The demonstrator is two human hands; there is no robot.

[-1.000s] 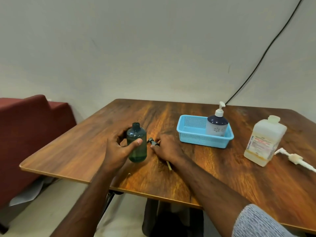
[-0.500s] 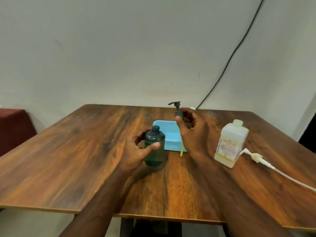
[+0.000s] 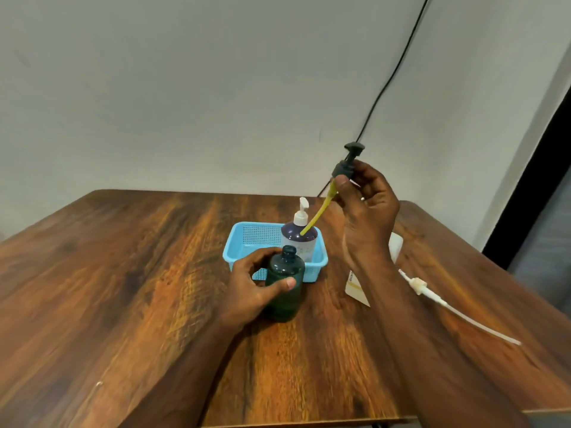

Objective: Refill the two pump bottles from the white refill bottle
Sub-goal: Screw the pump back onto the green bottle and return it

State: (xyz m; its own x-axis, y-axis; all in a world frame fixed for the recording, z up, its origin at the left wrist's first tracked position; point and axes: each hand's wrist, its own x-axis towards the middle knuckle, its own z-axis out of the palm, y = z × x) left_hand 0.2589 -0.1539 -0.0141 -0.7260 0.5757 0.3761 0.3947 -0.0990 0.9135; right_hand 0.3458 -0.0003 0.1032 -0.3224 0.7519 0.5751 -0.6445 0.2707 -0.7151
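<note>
The right hand (image 3: 367,211) has lifted the pump (image 3: 346,168) it pinches high (tube dangling), while the left hand (image 3: 256,285) grips the green bottle (image 3: 285,288), ready for recapping

Glossy wood-grain table (image 3: 123,288), perforated plastic basket (image 3: 247,242).

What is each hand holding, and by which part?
Left hand grips the green bottle around its body; right hand pinches the dark pump head at its collar.
</note>
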